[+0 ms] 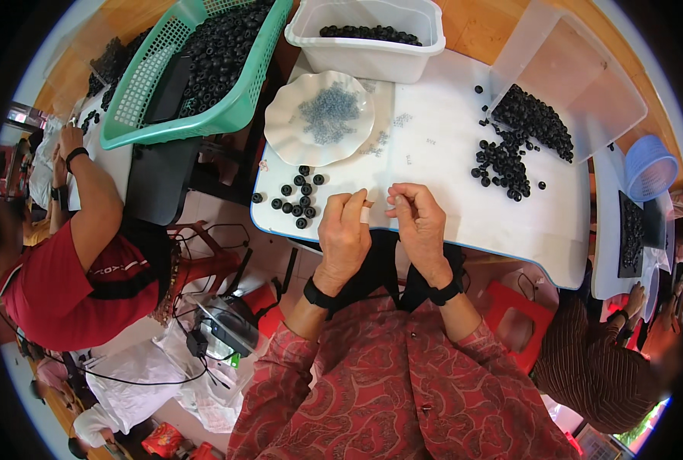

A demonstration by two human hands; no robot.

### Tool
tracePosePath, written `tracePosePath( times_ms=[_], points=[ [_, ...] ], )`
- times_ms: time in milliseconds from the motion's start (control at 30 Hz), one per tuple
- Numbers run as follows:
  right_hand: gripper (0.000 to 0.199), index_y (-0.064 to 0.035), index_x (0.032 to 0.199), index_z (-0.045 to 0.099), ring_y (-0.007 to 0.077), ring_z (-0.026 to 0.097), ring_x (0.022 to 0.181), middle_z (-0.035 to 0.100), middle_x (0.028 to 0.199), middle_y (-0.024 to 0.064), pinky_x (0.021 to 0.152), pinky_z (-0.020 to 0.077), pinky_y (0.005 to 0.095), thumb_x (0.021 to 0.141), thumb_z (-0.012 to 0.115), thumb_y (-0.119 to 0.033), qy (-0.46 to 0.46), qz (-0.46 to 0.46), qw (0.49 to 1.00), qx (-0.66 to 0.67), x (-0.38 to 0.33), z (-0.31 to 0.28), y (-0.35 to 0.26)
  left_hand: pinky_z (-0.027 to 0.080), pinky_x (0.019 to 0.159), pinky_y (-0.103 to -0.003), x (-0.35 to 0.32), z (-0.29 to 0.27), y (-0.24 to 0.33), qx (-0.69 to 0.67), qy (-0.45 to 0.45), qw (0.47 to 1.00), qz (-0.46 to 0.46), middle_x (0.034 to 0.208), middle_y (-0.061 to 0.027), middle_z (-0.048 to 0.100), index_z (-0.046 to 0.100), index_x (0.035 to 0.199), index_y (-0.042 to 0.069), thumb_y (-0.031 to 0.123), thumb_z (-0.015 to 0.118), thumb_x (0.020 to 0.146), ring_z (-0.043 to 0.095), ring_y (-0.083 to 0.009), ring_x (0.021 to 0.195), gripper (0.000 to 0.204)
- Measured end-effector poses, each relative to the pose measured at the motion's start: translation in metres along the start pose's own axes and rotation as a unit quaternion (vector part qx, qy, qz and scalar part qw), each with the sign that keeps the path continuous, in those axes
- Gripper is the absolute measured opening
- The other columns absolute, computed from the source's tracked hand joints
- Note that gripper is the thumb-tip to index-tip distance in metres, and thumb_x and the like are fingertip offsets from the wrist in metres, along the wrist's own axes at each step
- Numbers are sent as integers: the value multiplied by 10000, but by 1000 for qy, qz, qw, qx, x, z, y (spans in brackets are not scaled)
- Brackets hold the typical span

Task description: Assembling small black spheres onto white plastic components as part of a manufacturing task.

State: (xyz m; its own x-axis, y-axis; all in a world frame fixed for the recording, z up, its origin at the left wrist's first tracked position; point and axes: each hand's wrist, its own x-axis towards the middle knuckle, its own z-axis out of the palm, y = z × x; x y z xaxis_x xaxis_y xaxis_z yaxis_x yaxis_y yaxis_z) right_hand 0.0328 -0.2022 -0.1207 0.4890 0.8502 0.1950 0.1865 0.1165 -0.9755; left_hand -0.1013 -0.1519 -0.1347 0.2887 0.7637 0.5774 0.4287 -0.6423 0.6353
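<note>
Both hands are above the near edge of the white table [433,115], with a small gap between them. My left hand [344,239] is closed in a pinch, with white tape round one finger. Thumb and fingers of my right hand [419,228] are pinched together too. Whatever either hand holds is too small to make out. Just left of my left hand lie several loose black ring-shaped parts [304,201]. Beyond them stands a white wavy-rimmed plate [278,126] bearing a heap of tiny clear bluish pieces [330,113].
A white tub [364,57] and green basket [176,132] hold more black parts. At right, a clear bin [602,73] lies tipped, its black parts [510,157] spilling onto the table. A person in a red shirt [73,284] works at left, another in striped clothing [598,368] at right.
</note>
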Motion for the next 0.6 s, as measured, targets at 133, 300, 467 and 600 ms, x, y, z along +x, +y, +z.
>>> tracePosePath(
  times_ms=[133,300,467,600],
  points=[
    [120,22,1078,631,154,702,842,680,1016,111,718,611,293,966,598,49,3,6,1000,-12,0,-1,-6,548,708,-385,2,-3,2,-8,2,1000,-8,959,-151,617,687,1104,4,-137,587,803,666,-311,834,347],
    [173,-12,1076,650,216,682,768,643,981,124,651,552,343,916,640,53,36,-89,979,-182,7,-11,-8,553,727,-366,2,-8,3,-47,8,998,-36,963,-150,632,689,1113,22,-110,585,856,677,-288,845,307],
    [141,-46,1083,667,303,659,740,604,997,137,654,534,419,945,637,-57,71,-126,935,-324,28,-16,1,566,707,-346,3,-12,0,-80,15,994,-69,974,-145,637,683,1129,10,-94,587,878,690,-268,833,288],
    [146,-76,1074,681,325,658,724,585,986,121,643,528,444,967,637,-166,80,-100,912,-389,38,-13,5,578,718,-294,6,-21,4,-201,-1,966,-163,988,-128,646,676,1152,-10,-86,561,925,699,-194,809,265]
  ],
)
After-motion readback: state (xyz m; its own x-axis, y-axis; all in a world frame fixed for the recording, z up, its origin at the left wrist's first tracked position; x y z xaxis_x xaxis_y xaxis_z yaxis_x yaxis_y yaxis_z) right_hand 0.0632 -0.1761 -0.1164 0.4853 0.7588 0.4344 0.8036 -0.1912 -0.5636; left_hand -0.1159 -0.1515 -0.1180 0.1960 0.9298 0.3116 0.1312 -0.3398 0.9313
